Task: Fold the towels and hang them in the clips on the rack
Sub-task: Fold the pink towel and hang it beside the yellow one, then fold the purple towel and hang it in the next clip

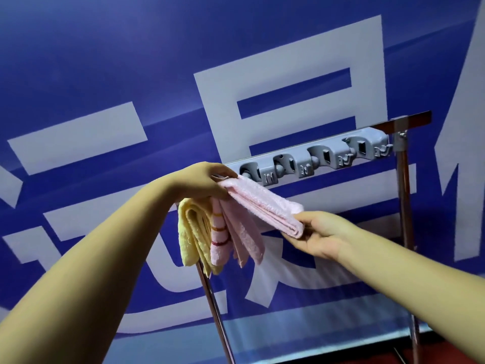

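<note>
**Pink towel at L end of clip rack, pre-insertion**

L hand (207,182) pinches the upper end of the folded pink towel (265,206), fingers curled over it, right up against the leftmost visible clip (249,173) of the grey clip rack (315,158). R hand (322,233) grips the towel's lower folded end from beneath, thumb on top.

Towel's long axis runs from L hand down and rightward to R hand, roughly parallel to the rack bar but below it. Rack lies just above and beyond both hands; L hand much nearer to it, touching or nearly so, can't tell which. R hand sits well below the bar.

A yellow towel (191,232) and a pink striped towel (219,237) hang under the L hand, approx. at the rack's L end; whether clipped can't be seen, hand covers it.

Clips to the R of L hand: all hold nothing. Judgement: upper end needs pushing into nearest clip, L hand leads.
</note>
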